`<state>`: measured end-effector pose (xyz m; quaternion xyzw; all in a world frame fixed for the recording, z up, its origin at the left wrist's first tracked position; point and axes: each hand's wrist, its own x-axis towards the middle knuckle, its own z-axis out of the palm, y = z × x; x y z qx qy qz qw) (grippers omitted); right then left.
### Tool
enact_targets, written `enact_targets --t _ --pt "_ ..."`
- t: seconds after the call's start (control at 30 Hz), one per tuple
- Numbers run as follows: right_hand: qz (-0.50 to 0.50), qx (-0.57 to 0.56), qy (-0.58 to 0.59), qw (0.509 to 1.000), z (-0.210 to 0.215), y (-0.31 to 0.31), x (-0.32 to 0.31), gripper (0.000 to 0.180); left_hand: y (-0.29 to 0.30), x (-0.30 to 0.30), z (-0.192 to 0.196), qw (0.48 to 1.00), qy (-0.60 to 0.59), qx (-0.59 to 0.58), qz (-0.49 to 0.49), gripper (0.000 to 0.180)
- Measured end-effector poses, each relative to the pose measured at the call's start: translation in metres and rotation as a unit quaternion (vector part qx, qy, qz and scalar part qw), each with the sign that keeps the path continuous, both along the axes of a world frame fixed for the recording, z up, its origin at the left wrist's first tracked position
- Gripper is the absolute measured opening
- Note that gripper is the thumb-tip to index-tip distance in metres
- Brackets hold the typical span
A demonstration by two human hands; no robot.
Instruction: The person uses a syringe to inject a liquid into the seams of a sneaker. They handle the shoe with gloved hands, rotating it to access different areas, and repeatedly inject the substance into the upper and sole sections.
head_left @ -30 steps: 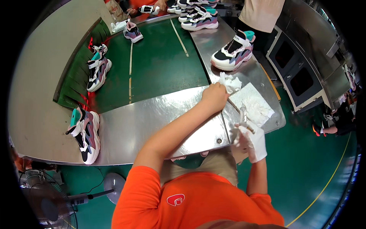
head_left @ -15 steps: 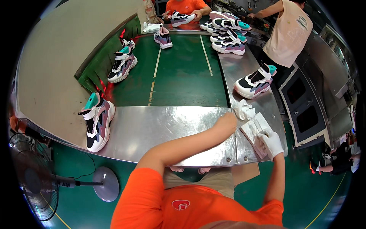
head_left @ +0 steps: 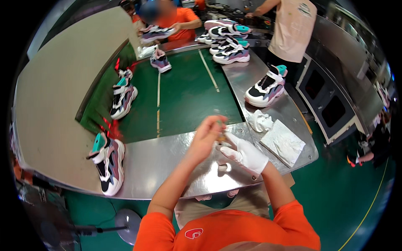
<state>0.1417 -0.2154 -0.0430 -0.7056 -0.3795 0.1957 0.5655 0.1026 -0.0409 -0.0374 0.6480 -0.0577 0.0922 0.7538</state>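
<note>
My bare left hand and my white-gloved right hand are close together above the front of the metal table. The left fingers are curled and blurred at their tips; whatever they hold is too small and smeared to name. On the right hand, thumb and fingers point at the left hand with a gap between them. Just right of the glove lies a white pad with a crumpled tissue on top. A second crumpled tissue rests by the pad's far corner.
Left of me, a sneaker stands on the table edge. More sneakers stand along the green conveyor belt. One sneaker is on the right metal ledge, with a stack of sneakers beyond. Across the belt, a person in orange holds another sneaker.
My right hand has left the white pad and moved left to meet my left hand. The left hand has shifted left, away from the tissue. My view has turned slightly right.
</note>
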Motion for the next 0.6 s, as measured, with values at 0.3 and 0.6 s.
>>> enact_targets --t 0.3,0.6 --pt "-0.133 -0.044 -0.211 0.967 0.034 0.031 0.025 0.027 0.022 -0.022 0.003 0.786 -0.250 0.554 0.112 0.014" --pt "-0.039 0.072 0.071 0.994 -0.001 0.028 0.031 0.027 0.019 -0.028 -0.008 0.733 -0.256 0.623 0.093 0.015"
